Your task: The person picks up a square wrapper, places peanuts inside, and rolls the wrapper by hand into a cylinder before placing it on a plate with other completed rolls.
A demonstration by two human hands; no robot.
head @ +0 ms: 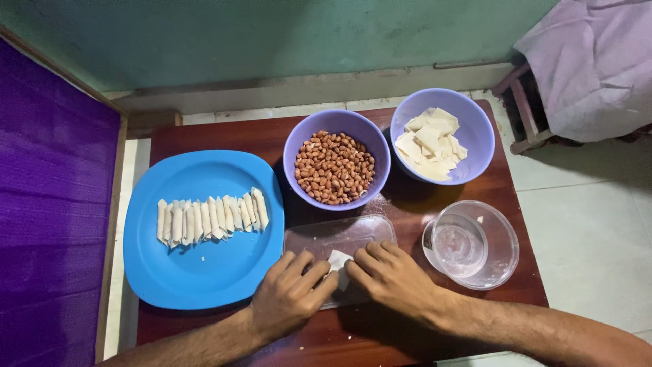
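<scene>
1. Left hand (pixel 288 295) and right hand (pixel 390 275) press fingertips on a wrapper (pixel 337 261), neither closed around it.
2. The wrapper lies on a clear tray (pixel 339 234), between plate (pixel 204 272) and clear bowl (pixel 499 234).

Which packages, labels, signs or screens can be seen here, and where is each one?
No packages, signs or screens are in view.
Possible label: a small pale patch on the left wall of the clear plastic bowl, right of the hands; too small to tell.
</scene>
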